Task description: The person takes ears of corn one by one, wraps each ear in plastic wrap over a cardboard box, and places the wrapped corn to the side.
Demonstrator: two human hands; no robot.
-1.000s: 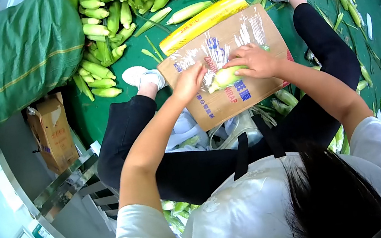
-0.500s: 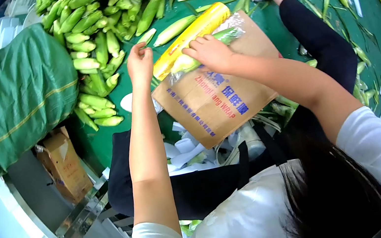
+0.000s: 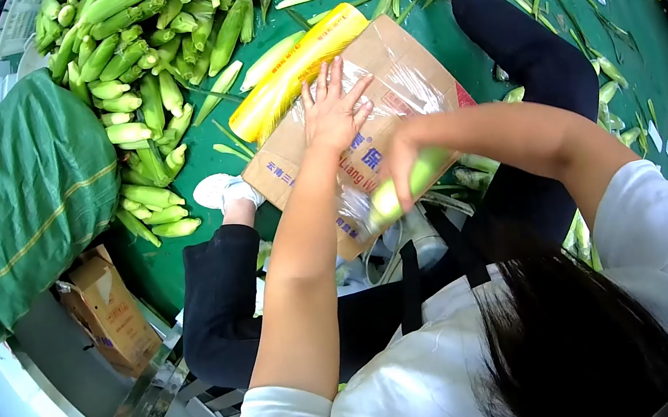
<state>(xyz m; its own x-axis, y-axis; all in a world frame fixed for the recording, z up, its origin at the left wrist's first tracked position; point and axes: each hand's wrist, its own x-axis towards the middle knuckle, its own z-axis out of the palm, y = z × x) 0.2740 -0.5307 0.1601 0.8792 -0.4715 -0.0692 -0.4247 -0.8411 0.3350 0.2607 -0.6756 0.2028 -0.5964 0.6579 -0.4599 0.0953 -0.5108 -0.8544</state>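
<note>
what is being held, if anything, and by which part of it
The right hand holds the corn around its middle. The left hand is spread over the cardboard, gripping nothing visible.

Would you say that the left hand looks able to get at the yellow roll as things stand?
Probably yes: the left hand seems to hold nothing, its fingers spread on the cardboard close beside the yellow roll, with nothing visible in between.

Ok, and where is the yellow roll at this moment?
In the head view, the yellow roll lies along the far left edge of the cardboard, just beyond the fingers of the left hand.
</note>
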